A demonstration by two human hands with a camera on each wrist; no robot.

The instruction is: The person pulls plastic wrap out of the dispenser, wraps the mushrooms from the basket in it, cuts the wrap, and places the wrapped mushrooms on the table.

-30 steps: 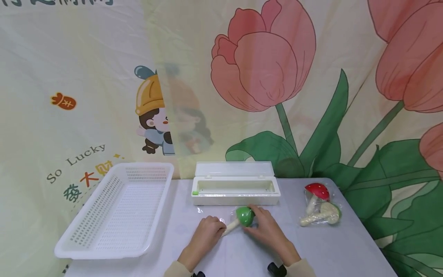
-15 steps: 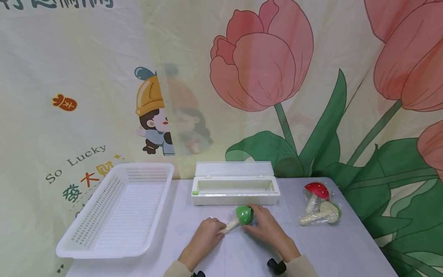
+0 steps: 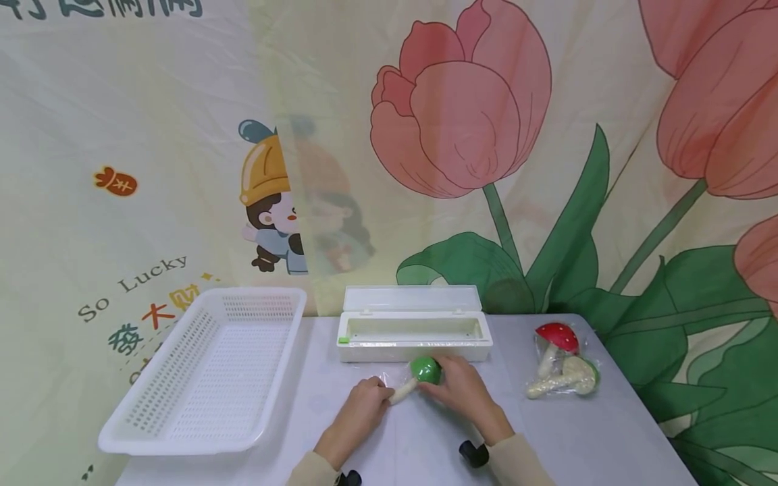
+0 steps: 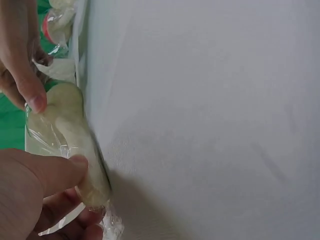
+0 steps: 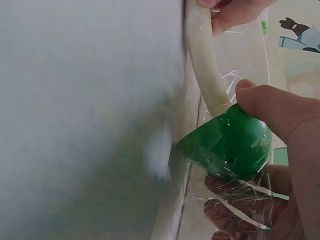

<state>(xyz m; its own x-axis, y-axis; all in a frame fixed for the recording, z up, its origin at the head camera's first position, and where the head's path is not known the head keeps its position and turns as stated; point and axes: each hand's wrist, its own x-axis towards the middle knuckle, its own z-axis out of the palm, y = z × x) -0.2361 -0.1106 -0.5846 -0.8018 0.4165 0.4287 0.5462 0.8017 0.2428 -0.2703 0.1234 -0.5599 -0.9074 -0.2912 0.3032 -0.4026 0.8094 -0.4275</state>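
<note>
A toy mushroom with a green cap (image 3: 425, 370) and a cream stem lies in a clear plastic bag between the two hands. My left hand (image 3: 360, 410) pinches the stem (image 4: 77, 132) near its lower end, thumb on top, with crumpled wrap sticking out past it. My right hand (image 3: 464, 393) holds the cap from the right. In the right wrist view its thumb presses the rim of the green cap (image 5: 230, 142), and the fingers sit behind the film. Just beyond the hands stands a white oblong box (image 3: 413, 353), lid raised.
To the left is a white perforated basket (image 3: 227, 378). Two more bagged toy mushrooms lie at the right: a red-capped one (image 3: 558, 336) and a green-capped one (image 3: 571, 379). A printed cloth (image 3: 182, 135) hangs behind the white-covered table (image 3: 583, 439).
Both hands keep hold of the mushroom, which has shifted a little away from me and to the left, nearer the white box. Box, basket and the other mushrooms stay in place.
</note>
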